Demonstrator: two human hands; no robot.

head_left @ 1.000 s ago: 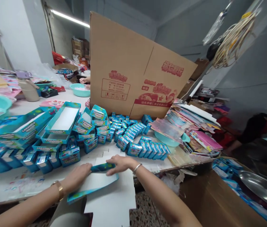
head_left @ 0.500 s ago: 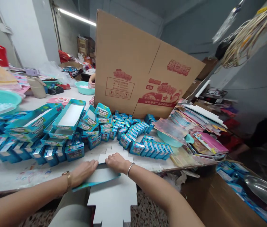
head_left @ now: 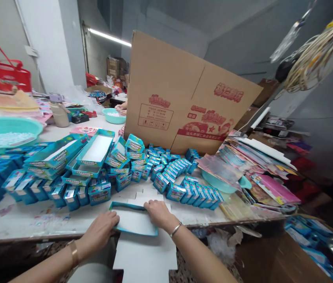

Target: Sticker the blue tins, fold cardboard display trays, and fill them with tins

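A shallow box tray (head_left: 137, 221), white inside with blue edges, lies at the table's front edge with its walls standing. My left hand (head_left: 103, 228) is closed at its left end, fingers on the wall there. Around the far right corner, my right hand (head_left: 159, 214) pinches the tray wall. Beneath the tray, flat white cut-out cardboard (head_left: 145, 255) reaches down over the table edge towards my lap. Another white cut-out piece (head_left: 150, 195) shows just beyond the tray.
Folded blue trays (head_left: 97, 149) are stacked at the left, above small blue boxes (head_left: 72, 196). More small boxes (head_left: 195, 192) stand in rows at the right. A large brown carton (head_left: 181, 98) rises behind. A turquoise basin (head_left: 33, 127) is far left; another person's hand (head_left: 122, 108) shows behind.
The tray's far and left walls now stand up, and its left end is squared off. My left hand has moved down and left, away from my right hand. The view has shifted a little.
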